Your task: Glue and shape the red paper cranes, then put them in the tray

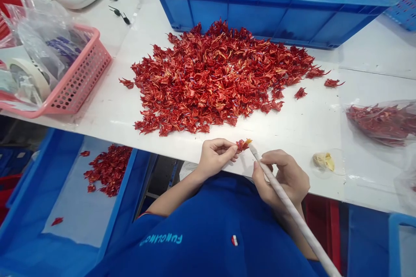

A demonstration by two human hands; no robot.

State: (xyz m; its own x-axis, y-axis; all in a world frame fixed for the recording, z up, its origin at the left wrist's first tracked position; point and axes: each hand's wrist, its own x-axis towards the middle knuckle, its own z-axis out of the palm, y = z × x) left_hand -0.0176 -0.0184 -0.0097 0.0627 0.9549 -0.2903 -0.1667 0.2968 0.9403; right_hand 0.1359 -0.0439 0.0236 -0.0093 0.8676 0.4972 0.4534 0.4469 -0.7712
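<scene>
Between the fingertips of my left hand (217, 156) is a small red piece shaped like a flower or dragon head (242, 145). My right hand (282, 177) grips a long paintbrush (286, 201) with a pale wrapped handle. The brush's yellowish tip meets the right end of the red piece. Just beyond my hands, a wide heap of similar red pieces (208, 82) covers the white table (308, 125). To the right of my right hand, a clear dish (338, 162) holds a pale yellow lump (324, 161).
A blue bin (260, 17) of dark green pieces stands behind the heap. At left sits a pink basket (81, 69) with tape and plastic bags. Below the table's left edge, a blue tray (113, 225) holds more red pieces. A clear bag of red pieces (380, 123) lies at right.
</scene>
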